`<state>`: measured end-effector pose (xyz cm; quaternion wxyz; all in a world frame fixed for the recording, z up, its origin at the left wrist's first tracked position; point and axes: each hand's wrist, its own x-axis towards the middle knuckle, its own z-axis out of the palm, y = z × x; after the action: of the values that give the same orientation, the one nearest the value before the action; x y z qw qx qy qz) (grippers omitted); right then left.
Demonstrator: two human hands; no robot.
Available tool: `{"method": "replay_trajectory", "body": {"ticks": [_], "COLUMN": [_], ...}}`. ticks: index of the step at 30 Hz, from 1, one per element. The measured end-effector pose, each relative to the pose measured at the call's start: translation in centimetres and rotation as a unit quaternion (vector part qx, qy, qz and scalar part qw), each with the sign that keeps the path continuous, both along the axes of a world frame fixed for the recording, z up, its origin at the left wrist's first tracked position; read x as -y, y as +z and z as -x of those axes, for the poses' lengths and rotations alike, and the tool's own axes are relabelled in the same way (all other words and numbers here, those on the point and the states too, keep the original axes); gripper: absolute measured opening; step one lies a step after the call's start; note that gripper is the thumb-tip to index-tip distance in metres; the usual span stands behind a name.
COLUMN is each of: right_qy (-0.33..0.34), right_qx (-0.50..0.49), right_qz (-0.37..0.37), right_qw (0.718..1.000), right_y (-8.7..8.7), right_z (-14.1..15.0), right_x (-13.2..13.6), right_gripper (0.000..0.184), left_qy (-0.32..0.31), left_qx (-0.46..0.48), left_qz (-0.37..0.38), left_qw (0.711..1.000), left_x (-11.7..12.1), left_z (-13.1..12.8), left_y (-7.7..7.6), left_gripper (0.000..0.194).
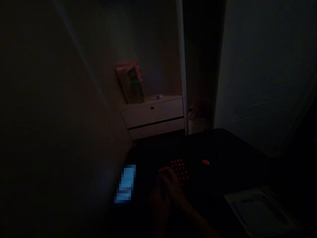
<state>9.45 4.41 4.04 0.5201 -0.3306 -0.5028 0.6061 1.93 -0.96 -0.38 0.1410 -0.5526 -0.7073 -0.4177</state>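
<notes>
You're holding your left hand (159, 202) and right hand (173, 186) close together beside the red dots (179, 165), grip and what's finished or left being too dark to tell.

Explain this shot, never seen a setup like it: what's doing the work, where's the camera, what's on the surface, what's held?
There's no machine: just a person's bare left hand and right hand, close together. The single picture comes from a head-worn camera looking forward and down. On the dark surface show a grid of red dots and a small red oval mark. A pixelated blue screen glows left; a pale flat sheet lies right. Beyond stands a drawer unit. Too dark to tell what, if anything, is held.
</notes>
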Motion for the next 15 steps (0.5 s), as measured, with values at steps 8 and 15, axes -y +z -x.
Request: {"method": "replay_trajectory", "body": {"ticks": [8, 15], "right_qy": [-0.001, -0.003], "right_qx": [-0.001, 0.007], "right_qz": [-0.005, -0.009], "right_qw": [1.0, 1.0], "right_y": [-0.16, -0.23], "right_z": [0.18, 0.1], "right_x": [-0.13, -0.11], "right_gripper": [0.013, 0.014], "left_qy": [-0.009, 0.008], "left_qx": [0.002, 0.008], "left_qz": [0.004, 0.014], "left_qw": [1.0, 1.0], "left_x": [-0.08, -0.09], "left_z": [-0.05, 0.14], "left_y": [0.12, -0.49], "left_gripper": [0.02, 0.019]}}
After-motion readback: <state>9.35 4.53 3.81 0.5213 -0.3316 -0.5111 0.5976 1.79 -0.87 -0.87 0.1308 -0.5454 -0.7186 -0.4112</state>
